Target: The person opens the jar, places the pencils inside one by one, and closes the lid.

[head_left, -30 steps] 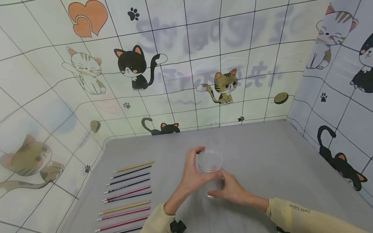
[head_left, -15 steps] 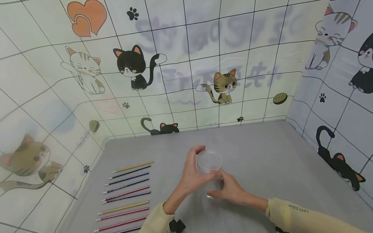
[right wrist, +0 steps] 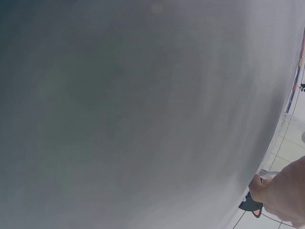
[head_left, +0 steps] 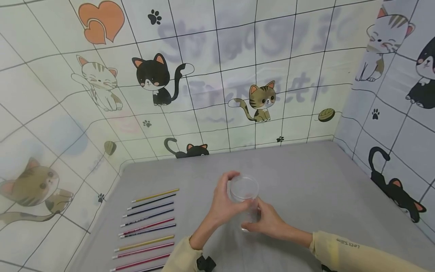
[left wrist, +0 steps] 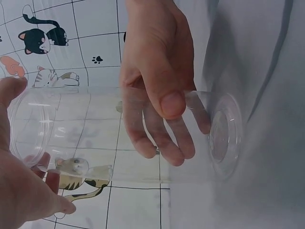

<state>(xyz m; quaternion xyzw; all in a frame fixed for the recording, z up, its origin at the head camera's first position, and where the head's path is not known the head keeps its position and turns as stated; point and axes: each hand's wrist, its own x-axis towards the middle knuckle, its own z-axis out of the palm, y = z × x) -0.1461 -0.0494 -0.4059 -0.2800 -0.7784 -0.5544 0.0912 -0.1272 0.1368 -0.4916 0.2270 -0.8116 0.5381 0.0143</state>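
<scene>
A clear plastic jar (head_left: pixel 244 189), tall and round, stands upright on the grey table between both hands. My left hand (head_left: pixel 224 204) grips it near the top, thumb on the near side and fingers round the far side. Lower down, my right hand (head_left: pixel 270 221) holds the jar's body from the right. In the left wrist view the see-through jar (left wrist: pixel 95 129) shows the right hand's fingers (left wrist: pixel 164 138) through its wall, close to the base. Nothing shows inside it. The right wrist view catches only part of the right hand (right wrist: pixel 283 193) at its edge.
Several pencils (head_left: pixel 146 229) in yellow, black, blue and red lie in a column on the left of the grey table (head_left: pixel 306 181). A cat-printed, gridded cloth (head_left: pixel 210 90) walls the back and both sides.
</scene>
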